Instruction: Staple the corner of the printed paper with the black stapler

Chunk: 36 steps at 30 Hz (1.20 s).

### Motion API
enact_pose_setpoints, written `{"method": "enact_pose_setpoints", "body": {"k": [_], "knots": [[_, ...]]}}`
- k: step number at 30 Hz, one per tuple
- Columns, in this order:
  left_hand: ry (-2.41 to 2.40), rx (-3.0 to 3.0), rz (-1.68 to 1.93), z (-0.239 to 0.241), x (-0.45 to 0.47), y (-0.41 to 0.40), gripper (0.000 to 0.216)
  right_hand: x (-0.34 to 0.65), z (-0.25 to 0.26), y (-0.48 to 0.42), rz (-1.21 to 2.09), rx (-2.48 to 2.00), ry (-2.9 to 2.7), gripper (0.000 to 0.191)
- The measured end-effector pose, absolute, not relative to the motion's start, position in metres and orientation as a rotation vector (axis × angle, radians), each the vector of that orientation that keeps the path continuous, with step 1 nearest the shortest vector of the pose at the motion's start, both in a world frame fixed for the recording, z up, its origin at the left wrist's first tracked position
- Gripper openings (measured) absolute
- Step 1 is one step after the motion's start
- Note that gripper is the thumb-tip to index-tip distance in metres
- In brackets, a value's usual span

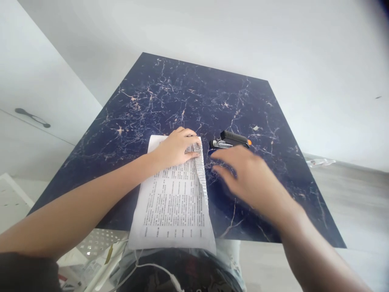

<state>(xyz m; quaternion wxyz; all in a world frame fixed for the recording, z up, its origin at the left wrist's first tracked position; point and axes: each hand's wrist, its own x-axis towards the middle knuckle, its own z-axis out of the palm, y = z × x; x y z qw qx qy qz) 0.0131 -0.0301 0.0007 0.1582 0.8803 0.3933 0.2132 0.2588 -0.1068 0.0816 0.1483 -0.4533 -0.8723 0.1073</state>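
A thick stack of printed sheets (173,207) lies on the dark table, its near end reaching past the table's front edge. My left hand (178,148) rests across its far part, fingers and thumb closed on the right-hand edge, where the sheets are bent up and fanned. To the right of the stack sits a black stapler (232,140) with an orange tip at its right end. My right hand (243,168) hovers just in front of the stapler, slightly blurred, thumb and fingers apart with nothing between them. It partly covers the stapler's near side.
The table (182,93) has a dark blue marble pattern. A white cabinet with a dark handle (33,117) stands at the left. A white cable (158,267) hangs over my lap. Clear plastic (320,162) lies on the floor at the right.
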Motion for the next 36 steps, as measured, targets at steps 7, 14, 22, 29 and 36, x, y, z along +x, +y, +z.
{"method": "enact_pose_setpoints", "body": {"k": [7, 14, 22, 29, 36], "knots": [[1.125, 2.349, 0.585, 0.005, 0.007, -0.028, 0.028, 0.281, 0.076, -0.035, 0.170, -1.238, -2.430, 0.033], [1.144, 2.285, 0.574, 0.002, 0.004, -0.022, 0.037, 0.303, 0.057, -0.027, 0.248, -1.449, -2.427, 0.028], [1.155, 2.290, 0.653, 0.003, 0.008, -0.027, 0.034, 0.290, 0.049, -0.032, 0.510, -1.118, -2.509, 0.028], [1.001, 2.184, 0.857, 0.009, 0.012, -0.031, 0.022, 0.283, 0.043, -0.035, 0.543, -1.016, -2.494, 0.030], [0.873, 2.200, 0.822, 0.003, 0.014, -0.029, 0.019, 0.277, 0.040, -0.040, 0.527, -0.954, -2.480, 0.029]]}}
